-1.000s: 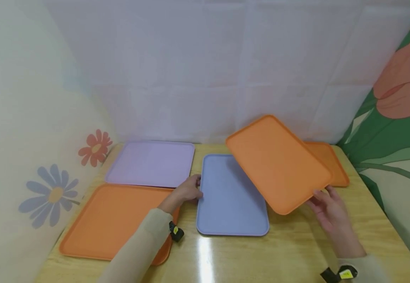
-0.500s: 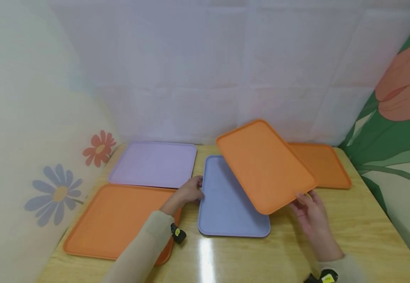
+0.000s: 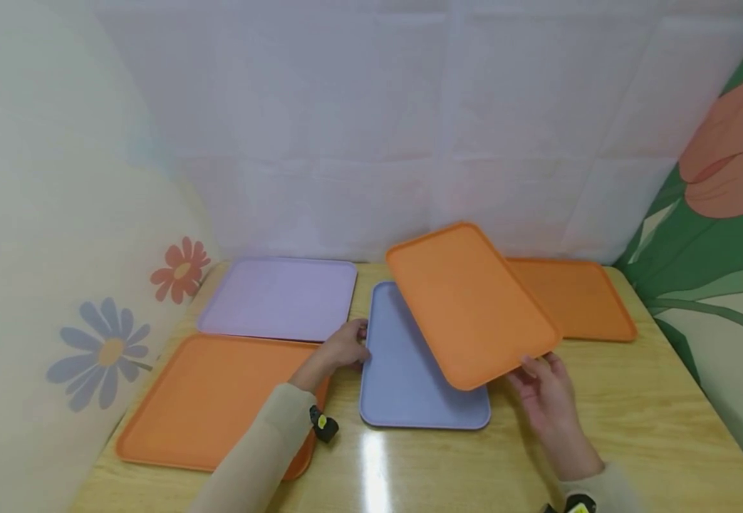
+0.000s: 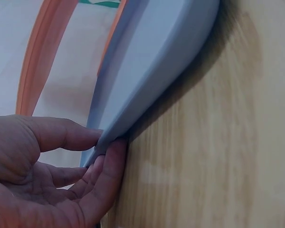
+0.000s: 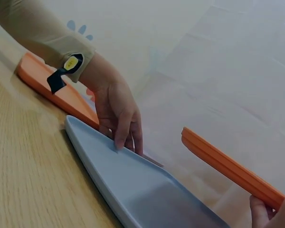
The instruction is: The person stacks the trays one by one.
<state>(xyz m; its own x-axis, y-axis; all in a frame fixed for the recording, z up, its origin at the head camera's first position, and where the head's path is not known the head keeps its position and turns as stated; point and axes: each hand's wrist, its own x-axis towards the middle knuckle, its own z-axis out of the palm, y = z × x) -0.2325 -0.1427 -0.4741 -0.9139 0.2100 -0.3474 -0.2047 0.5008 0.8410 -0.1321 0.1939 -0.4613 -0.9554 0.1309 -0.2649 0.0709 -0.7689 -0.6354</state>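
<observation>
A blue tray (image 3: 403, 385) lies at the middle of the table, its long sides running away from me. My left hand (image 3: 344, 345) pinches its left rim, thumb over the edge and fingers beneath, as the left wrist view shows. Above it, an orange tray (image 3: 470, 306) is held tilted, hiding the blue tray's far right part. My right hand (image 3: 546, 395) grips this orange tray by its near right edge. In the right wrist view, the held orange tray (image 5: 228, 166) is apart from the blue tray (image 5: 133, 175) below.
A purple tray (image 3: 281, 298) lies at the back left, with another orange tray (image 3: 198, 402) in front of it, partly under my left forearm. At the back right sits a further orange tray (image 3: 576, 299). A white sheet (image 3: 320, 142) hangs behind the wooden table (image 3: 653, 420).
My right hand has moved left with the orange tray, bringing it further over the blue tray and slightly lower. The left hand keeps its place on the blue tray's rim.
</observation>
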